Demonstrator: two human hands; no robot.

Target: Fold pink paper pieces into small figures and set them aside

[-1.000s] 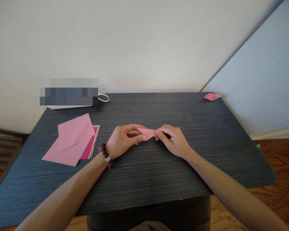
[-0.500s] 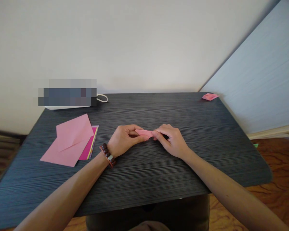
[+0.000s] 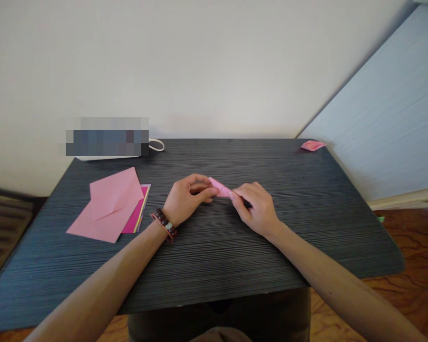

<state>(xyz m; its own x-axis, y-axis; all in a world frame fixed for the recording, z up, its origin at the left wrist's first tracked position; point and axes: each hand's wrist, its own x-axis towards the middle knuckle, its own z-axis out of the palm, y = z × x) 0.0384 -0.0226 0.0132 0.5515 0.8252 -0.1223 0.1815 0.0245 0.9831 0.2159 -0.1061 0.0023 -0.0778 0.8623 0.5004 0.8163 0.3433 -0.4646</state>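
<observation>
A small folded piece of pink paper [image 3: 221,188] is held between my two hands, just above the middle of the dark table. My left hand [image 3: 189,195] pinches its left end between thumb and fingers; a beaded bracelet [image 3: 164,224] circles that wrist. The right end sits between the thumb and forefinger of my right hand [image 3: 255,206]. The paper slants down from left to right, with a crease visible on its face. Parts of both its ends are hidden by my fingers.
Pink paper sheets [image 3: 110,204] lie at the left over a stack with magenta and yellow edges [image 3: 137,209]. A blurred-out object with a white cord loop [image 3: 157,145] stands at the back left. Another folded pink paper [image 3: 313,146] rests at the back right corner of the dark table [image 3: 214,256].
The folded pink paper has turned from nearly level to slanting, its left end raised. Both hands keep their grip on it. The whole view has shifted slightly.
</observation>
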